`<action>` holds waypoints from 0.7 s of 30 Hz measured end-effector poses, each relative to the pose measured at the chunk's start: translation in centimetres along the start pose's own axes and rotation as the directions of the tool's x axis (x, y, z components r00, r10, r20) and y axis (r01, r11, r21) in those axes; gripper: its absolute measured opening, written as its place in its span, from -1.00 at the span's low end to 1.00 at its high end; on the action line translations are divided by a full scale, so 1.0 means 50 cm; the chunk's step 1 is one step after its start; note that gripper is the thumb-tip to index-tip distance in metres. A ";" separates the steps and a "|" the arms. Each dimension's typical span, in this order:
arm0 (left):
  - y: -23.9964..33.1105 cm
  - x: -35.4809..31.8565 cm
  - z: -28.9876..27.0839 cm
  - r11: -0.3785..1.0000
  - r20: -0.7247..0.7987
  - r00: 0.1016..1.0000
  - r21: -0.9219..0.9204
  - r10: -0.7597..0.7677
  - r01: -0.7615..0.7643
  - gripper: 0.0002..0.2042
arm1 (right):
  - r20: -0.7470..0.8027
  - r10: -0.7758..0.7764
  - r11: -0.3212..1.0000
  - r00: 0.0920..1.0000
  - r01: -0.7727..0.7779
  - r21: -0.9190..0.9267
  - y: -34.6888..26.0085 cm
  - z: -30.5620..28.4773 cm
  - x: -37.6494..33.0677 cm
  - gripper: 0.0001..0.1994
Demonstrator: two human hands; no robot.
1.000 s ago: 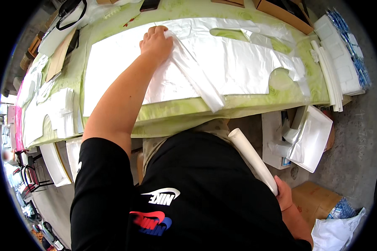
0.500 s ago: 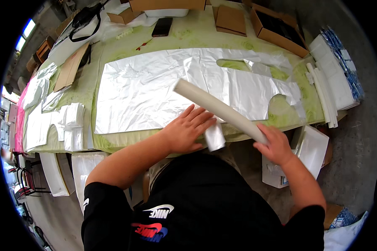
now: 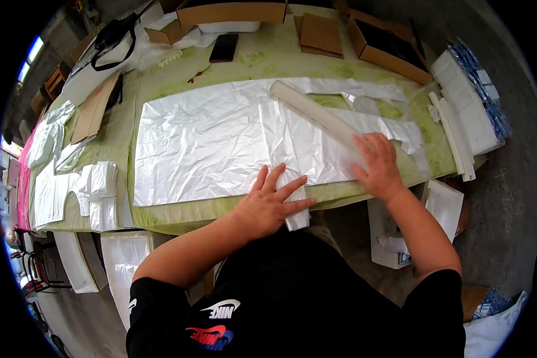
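A stack of shiny white plastic carrier bags [image 3: 203, 137] lies flat on the table, its cut-out handles toward the right. My left hand [image 3: 272, 201] rests with fingers spread on a folded white plastic strip [image 3: 297, 219], which hangs over the near table edge. Across the bags slants a pale, cream-coloured tube [image 3: 313, 110], its far end pointing up and left. At the tube's near end is my right hand [image 3: 379, 167], slightly blurred, thumb and fingers apart, fingertips by the tube's end.
Folded white bags [image 3: 103, 182] and a cardboard piece [image 3: 98, 110] lie on the left. A phone [image 3: 224, 48] and open cardboard box [image 3: 388, 48] sit at the back. White rolls [image 3: 453, 137] stand along the right edge; a white bin [image 3: 441, 209] is below.
The tube, gripped and raised in my right hand before, now lies farther out on the bags, and that hand's fingers have loosened. My left hand has spread its fingers on the folded strip.
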State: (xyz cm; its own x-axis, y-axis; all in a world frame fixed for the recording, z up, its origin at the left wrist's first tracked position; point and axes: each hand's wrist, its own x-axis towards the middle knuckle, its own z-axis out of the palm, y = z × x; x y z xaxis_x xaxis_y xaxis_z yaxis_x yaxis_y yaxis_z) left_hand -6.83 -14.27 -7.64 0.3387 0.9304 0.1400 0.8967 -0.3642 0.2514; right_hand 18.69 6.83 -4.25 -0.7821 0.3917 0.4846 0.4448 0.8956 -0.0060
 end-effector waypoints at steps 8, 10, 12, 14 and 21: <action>-0.006 -0.014 -0.016 0.969 -0.120 0.964 -0.088 -0.239 0.230 -0.16 | 0.112 -0.235 0.878 0.965 0.162 0.451 -0.140 0.046 -0.005 -0.31; -0.002 -0.012 -0.016 0.976 -0.024 0.976 -0.039 -0.215 0.214 -0.17 | 0.082 -0.235 0.856 0.968 0.167 0.490 -0.147 0.060 -0.002 -0.29; -0.002 -0.010 -0.011 0.976 -0.040 0.975 0.003 -0.217 0.217 -0.21 | 0.107 -0.255 0.854 0.961 0.172 0.491 -0.150 0.060 0.002 -0.29; -0.003 -0.009 -0.007 0.976 -0.041 0.976 0.040 -0.213 0.215 -0.23 | 0.118 -0.269 0.850 0.956 0.177 0.497 -0.151 0.056 0.004 -0.30; -0.003 0.010 -0.023 0.969 -0.028 0.969 -0.008 -0.245 0.245 -0.33 | 0.076 -0.295 0.822 0.953 0.212 0.529 -0.148 0.054 0.023 -0.35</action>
State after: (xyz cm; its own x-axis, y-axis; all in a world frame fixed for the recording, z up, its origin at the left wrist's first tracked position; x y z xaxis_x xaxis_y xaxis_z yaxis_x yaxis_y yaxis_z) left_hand -7.12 -13.79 -6.52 0.1001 0.9898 0.1009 0.9502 -0.1252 0.2855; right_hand 13.30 1.21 -5.99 -0.9092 0.1251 0.3972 -0.0314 0.9305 -0.3649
